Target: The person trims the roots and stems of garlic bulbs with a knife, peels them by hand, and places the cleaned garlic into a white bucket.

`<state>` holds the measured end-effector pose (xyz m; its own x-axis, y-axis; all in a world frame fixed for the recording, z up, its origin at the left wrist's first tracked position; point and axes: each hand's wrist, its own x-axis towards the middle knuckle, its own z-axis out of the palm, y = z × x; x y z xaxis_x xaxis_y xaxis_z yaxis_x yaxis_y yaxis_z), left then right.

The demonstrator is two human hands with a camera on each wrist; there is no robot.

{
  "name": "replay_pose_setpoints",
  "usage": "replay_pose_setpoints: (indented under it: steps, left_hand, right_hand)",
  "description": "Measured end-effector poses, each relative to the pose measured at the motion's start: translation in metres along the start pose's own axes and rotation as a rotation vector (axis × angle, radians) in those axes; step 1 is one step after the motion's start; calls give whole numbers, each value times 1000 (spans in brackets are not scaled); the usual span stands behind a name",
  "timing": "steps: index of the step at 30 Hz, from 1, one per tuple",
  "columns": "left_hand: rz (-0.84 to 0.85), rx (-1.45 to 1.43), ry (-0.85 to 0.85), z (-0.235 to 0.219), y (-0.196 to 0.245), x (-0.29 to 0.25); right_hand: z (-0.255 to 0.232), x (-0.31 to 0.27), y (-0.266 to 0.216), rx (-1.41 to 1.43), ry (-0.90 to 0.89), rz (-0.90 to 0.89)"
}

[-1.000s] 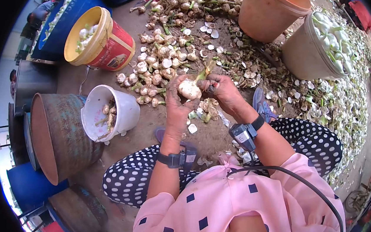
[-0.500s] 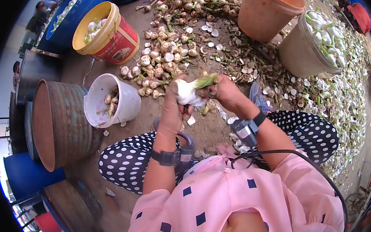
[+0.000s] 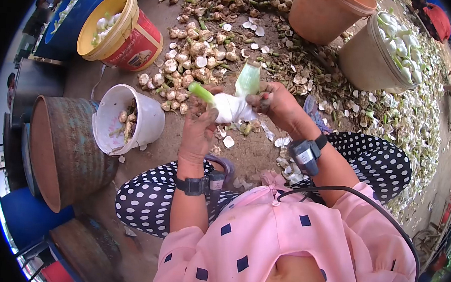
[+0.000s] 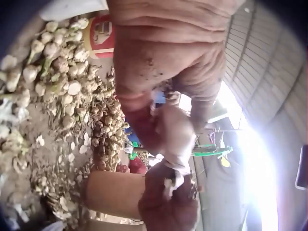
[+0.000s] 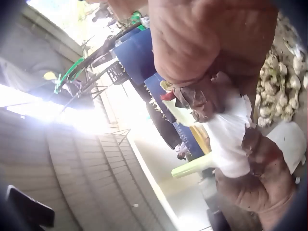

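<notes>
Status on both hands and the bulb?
Left hand grips garlic bulb. Right hand pinches its peel. Peel partly loose, green stem attached. Nothing visibly in the way.

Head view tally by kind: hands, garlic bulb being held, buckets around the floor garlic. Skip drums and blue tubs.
Hands: 2 (left hand, right hand)
Held garlic bulb: 1
Buckets: 4 (yellow bucket, white bucket, orange bucket, off-white bucket)
Total: 7

Pale bulb [image 4: 178,137] in left hand [image 4: 166,62]
</notes>
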<state>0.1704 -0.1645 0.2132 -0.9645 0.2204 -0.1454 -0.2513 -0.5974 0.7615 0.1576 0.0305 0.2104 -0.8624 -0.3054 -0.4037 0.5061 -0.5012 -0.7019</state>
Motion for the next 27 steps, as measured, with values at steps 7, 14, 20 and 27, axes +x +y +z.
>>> replay_pose_setpoints:
  steps: [7,14,20,27]
  left_hand:
    - [-84,-316,-136,-39,-13,1]
    - [-86,-96,44,-67,-29,23]
    - [206,-236,391,-94,38,76]
    - [523,-478,-38,-156,177,155]
  right_hand:
    - [6,9,13,256,-74,-18]
    - [-14,15,-16,502,-276,-219]
    - [-143,69,7,-1165,11,342]
    - [-113,108,95,-1982,-81,-143]
